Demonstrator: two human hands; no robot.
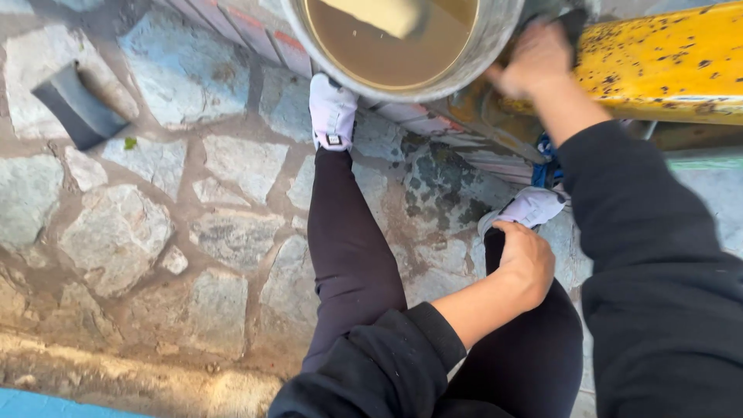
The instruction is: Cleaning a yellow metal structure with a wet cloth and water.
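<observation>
Stone paving (155,224), wide and bare at its left side; a dark grey wedge-shaped block (77,108) lies near its upper left corner. Metal basin (402,46) of murky water at the top edge, your white shoe (333,112) just under its rim. Your left hand (526,259), curled shut, rests on your knee. Your right hand (538,58) grips a dark object beside the basin rim, against the yellow speckled beam (665,66); little room there.
</observation>
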